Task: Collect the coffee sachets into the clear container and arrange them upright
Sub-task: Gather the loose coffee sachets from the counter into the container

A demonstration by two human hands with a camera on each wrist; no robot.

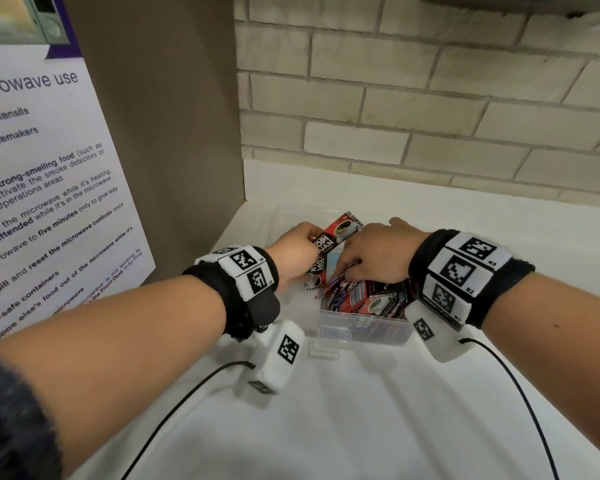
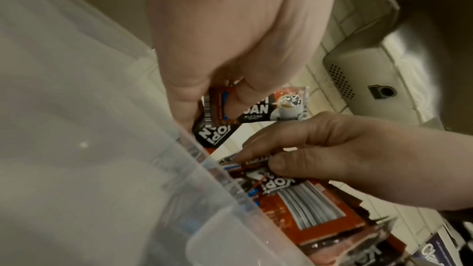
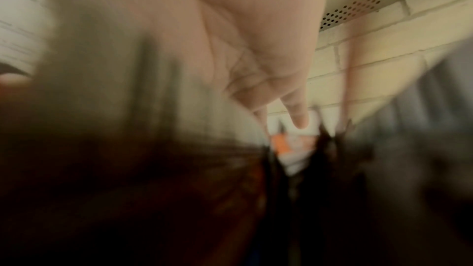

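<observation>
A clear container (image 1: 364,325) stands on the white counter, packed with several red and black coffee sachets (image 1: 368,299). My left hand (image 1: 307,244) hovers over its far left corner and pinches a couple of sachets (image 1: 338,233) that stick up and to the right. In the left wrist view that left hand (image 2: 225,104) grips the sachets (image 2: 261,108) between thumb and fingers. My right hand (image 1: 347,271) reaches down into the container; its thumb and forefinger (image 2: 256,159) pinch the top edges of sachets (image 2: 289,195) inside. The right wrist view is blurred, showing only palm and a finger (image 3: 299,116).
A brown panel with a microwave notice (image 1: 49,168) rises at the left. A tiled wall (image 1: 430,116) closes the back. The white counter (image 1: 326,427) stretches toward me, crossed by two black cables (image 1: 187,400). A loose sachet (image 1: 313,284) shows just left of the container.
</observation>
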